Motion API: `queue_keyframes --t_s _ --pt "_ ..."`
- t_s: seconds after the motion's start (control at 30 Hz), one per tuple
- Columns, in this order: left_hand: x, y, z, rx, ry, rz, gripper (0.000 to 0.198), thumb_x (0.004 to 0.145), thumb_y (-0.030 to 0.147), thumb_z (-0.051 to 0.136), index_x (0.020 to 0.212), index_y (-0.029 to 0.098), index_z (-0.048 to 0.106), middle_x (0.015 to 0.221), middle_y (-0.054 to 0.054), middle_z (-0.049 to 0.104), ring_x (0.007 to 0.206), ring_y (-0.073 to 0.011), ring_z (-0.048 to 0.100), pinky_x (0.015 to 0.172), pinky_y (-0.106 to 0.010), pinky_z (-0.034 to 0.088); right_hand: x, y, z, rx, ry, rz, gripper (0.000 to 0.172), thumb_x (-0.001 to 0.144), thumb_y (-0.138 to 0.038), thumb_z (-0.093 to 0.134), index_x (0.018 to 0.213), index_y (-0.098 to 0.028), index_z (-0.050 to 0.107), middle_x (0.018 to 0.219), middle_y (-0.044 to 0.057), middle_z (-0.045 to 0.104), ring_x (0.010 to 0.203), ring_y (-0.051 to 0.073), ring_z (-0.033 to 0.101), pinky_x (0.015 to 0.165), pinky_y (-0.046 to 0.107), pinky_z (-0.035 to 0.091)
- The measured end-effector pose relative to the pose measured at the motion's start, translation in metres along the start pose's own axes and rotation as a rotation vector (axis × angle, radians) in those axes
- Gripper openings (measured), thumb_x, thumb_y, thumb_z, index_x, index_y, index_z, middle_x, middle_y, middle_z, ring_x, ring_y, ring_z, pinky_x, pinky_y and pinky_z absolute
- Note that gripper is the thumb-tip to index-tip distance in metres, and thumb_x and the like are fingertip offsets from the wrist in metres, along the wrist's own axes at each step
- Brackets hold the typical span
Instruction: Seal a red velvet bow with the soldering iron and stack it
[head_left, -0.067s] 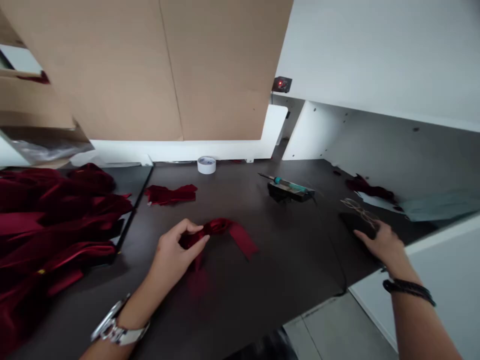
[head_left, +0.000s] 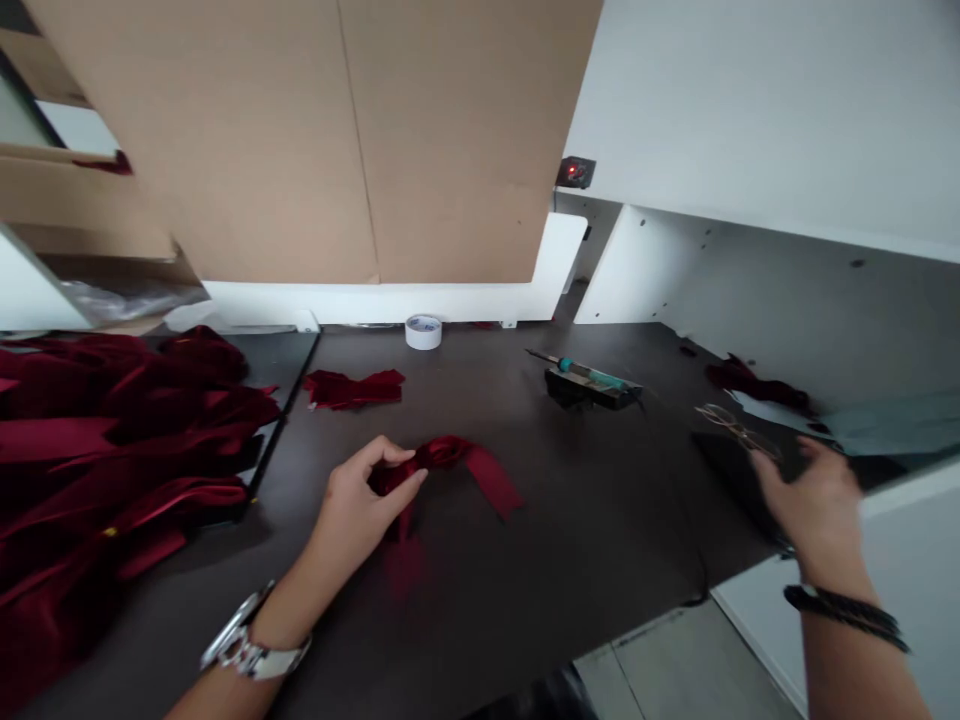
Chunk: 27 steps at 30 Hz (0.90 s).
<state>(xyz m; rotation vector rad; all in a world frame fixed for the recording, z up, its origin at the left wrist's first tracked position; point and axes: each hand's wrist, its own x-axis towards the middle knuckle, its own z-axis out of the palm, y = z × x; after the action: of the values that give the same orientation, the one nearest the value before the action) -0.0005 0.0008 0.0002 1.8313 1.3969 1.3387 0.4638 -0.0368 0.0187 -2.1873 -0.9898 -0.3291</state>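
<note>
My left hand [head_left: 375, 485] pinches a dark red velvet ribbon bow [head_left: 450, 452] between thumb and fingers, low over the dark table. One flat ribbon tail [head_left: 493, 482] of it stretches right, and another hangs below my hand. My right hand [head_left: 814, 495], slightly blurred, is at the right with thumb and fingers apart. Nothing shows in its grasp. Beside its thumb lie thin, light-coloured loops [head_left: 731, 428] on a dark flat thing [head_left: 724, 465]. Whether the hand touches them I cannot tell.
A soldering iron [head_left: 589, 374] rests on a black holder in the middle right, its cord trailing forward. Behind stands a roll of white tape [head_left: 424, 332]. A folded red velvet piece [head_left: 354, 389] lies left of centre. Many red velvet bows [head_left: 112, 430] are heaped at left.
My right hand has moved right, away from the thin loops, and its fingers have spread. My left hand still pinches the ribbon bow. The whole view has shifted slightly.
</note>
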Motion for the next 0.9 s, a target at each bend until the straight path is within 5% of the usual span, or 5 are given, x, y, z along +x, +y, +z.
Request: queue_keyframes --t_s 0.23,0.33,0.5,0.67,0.9 --pt "0.005 -0.005 -0.002 -0.155 0.039 -0.132 0.019 0.068 0.032 0.069 0.071 0.017 0.058 0.063 0.001 0.061 0.060 -0.0139 0.057 0.057 -0.024 0.044 -0.054 -0.130 -0.044 0.670 0.110 -0.427 0.026 0.088 -0.042 0.053 0.113 -0.035 0.055 0.112 0.004 0.059 0.112 0.030 0.055 0.101 0.051 0.042" --pt "0.006 -0.007 -0.004 -0.179 0.057 -0.141 0.019 0.068 0.032 0.069 0.070 0.017 0.057 0.062 0.001 0.060 0.058 -0.0129 0.055 0.056 -0.023 0.043 -0.056 -0.166 -0.026 0.575 -0.155 -0.650 0.021 0.085 -0.042 0.054 0.094 -0.025 0.063 0.092 0.006 0.063 0.086 0.025 0.062 0.079 0.044 0.051" --pt "0.005 -0.010 -0.004 -0.137 0.098 -0.080 0.017 0.069 0.031 0.068 0.071 0.018 0.057 0.064 0.001 0.059 0.061 -0.0132 0.056 0.059 -0.024 0.044 -0.064 -0.184 0.035 0.337 -0.971 -0.802 0.028 0.085 -0.042 0.051 0.088 -0.021 0.068 0.088 0.005 0.069 0.075 0.019 0.063 0.070 0.032 0.050" --pt "0.003 -0.008 -0.003 -0.137 0.105 -0.059 0.015 0.072 0.029 0.067 0.071 0.018 0.056 0.065 0.001 0.060 0.064 -0.0136 0.056 0.060 -0.024 0.044 -0.075 -0.148 0.099 0.575 -0.638 -0.225 0.033 0.067 -0.045 0.062 0.086 -0.018 0.060 0.091 0.008 0.067 0.084 0.022 0.064 0.078 0.036 0.052" --pt "-0.001 -0.004 0.000 -0.071 0.121 0.036 0.013 0.076 0.025 0.065 0.073 0.018 0.055 0.069 0.001 0.061 0.065 -0.0135 0.057 0.061 -0.024 0.044 -0.038 -0.091 0.146 0.403 -0.364 -0.056 0.066 0.059 -0.057 0.068 0.105 -0.013 0.049 0.096 0.014 0.061 0.093 0.029 0.060 0.077 0.043 0.054"
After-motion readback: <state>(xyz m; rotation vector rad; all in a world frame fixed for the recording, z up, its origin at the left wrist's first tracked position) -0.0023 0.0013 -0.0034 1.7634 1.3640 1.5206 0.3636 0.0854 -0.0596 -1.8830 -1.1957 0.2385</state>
